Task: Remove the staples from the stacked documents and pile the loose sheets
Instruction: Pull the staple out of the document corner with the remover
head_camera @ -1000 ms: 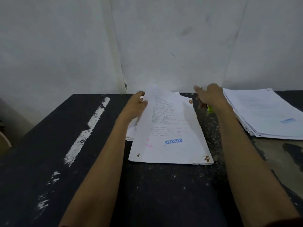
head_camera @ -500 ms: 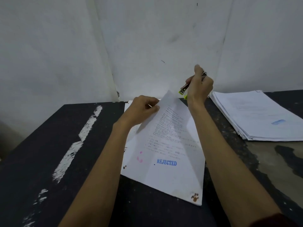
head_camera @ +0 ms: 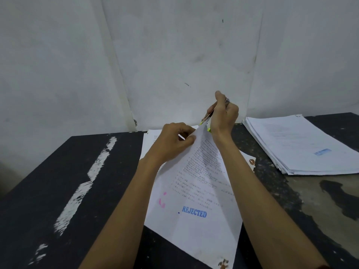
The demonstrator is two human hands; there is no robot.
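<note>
A stapled white document [head_camera: 196, 200] stamped REJECTED in blue is lifted by its far corner, its near corner resting on the black table [head_camera: 64, 191]. My left hand [head_camera: 174, 140] pinches that raised corner. My right hand [head_camera: 223, 115] grips a yellow-green staple remover [head_camera: 206, 123], whose tip sits at the same corner. The staple itself is hidden by fingers. Under the document lie more white sheets [head_camera: 149, 140].
A thick pile of white sheets [head_camera: 303, 146] with a blue stamp lies at the right back of the table. A white wall [head_camera: 174, 55] stands right behind the table. Worn white paint streaks [head_camera: 87, 179] cross the left side of the tabletop.
One second ago the document lay flat and my right hand reached to the table for the remover. Both hands then lifted the document's corner, and the remover has come down to it.
</note>
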